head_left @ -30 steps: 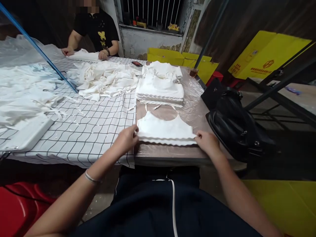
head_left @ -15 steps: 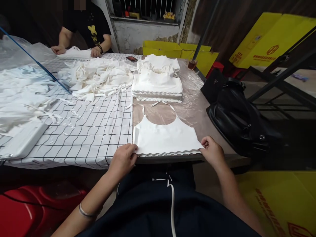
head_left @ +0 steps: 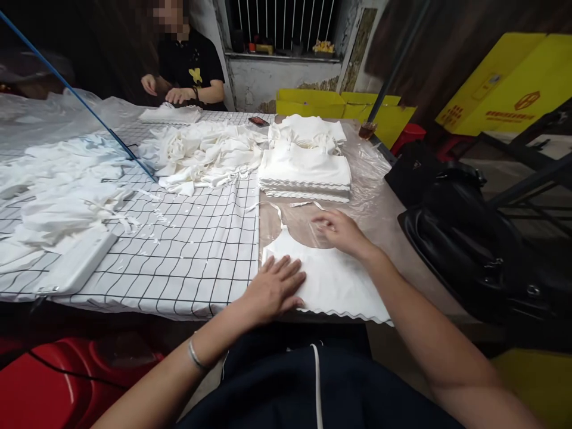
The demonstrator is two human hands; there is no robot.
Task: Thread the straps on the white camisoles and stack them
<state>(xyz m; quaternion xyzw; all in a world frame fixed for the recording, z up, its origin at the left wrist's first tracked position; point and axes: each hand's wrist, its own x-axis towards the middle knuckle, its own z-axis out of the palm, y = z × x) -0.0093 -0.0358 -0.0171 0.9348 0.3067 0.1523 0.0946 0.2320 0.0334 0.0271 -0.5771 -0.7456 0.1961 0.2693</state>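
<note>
Pressing flat with fingers spread, the left hand (head_left: pixel 273 288) lies on a white garment (head_left: pixel 330 280) at the tabletop's (head_left: pixel 379 208) near edge, its scalloped hem overhanging; the right hand (head_left: pixel 342 231), open and gripping nothing, rests by the garment's neckline. Farther toward the far edge sits a stack of folded garments (head_left: pixel 306 170)

co-worker's face (head_left: pixel 170 13) blurred, garment (head_left: pixel 333 280) partly under hands
</note>
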